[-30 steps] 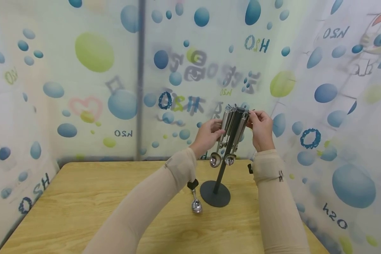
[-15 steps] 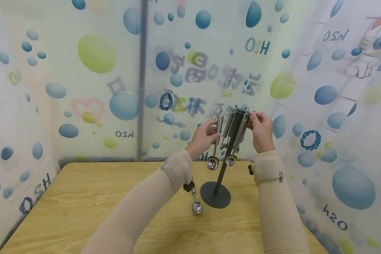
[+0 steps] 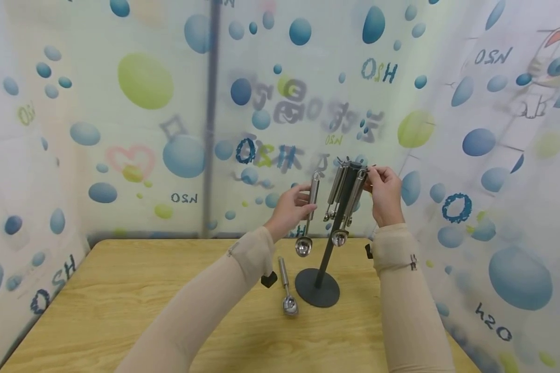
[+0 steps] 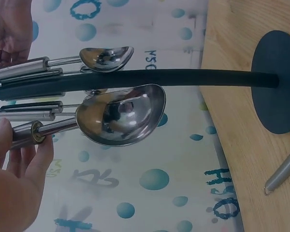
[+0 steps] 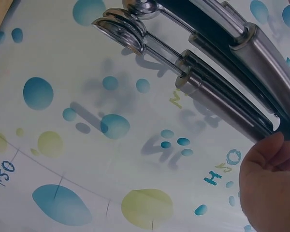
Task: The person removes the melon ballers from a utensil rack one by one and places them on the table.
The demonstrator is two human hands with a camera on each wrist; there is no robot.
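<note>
In the head view, my left hand [image 3: 287, 210] grips a steel scoop [image 3: 303, 246] by its handle, bowl down, left of a dark utensil stand [image 3: 327, 254]. The left wrist view shows thumb and fingers around the handle, with the large oval bowl [image 4: 123, 116] beyond them. At the top of the stand, my right hand [image 3: 386, 194] pinches one of the hooks between thumb and fingers. Smaller steel measuring spoons [image 3: 337, 189] and another scoop [image 3: 339, 237] hang from the stand. The right wrist view has the right hand [image 5: 270, 188] at the handle ends.
A second steel scoop [image 3: 287, 295] lies on the wooden table [image 3: 144, 295], left of the stand's round base [image 3: 317, 292]. Behind the table hangs a curtain [image 3: 261, 67] printed with blue and green dots; similar curtains stand at both sides.
My left hand has drawn the scoop away from the stand, leftward and slightly down. The right hand has stayed at the hook. More of the scoop on the table now shows past the left sleeve.
</note>
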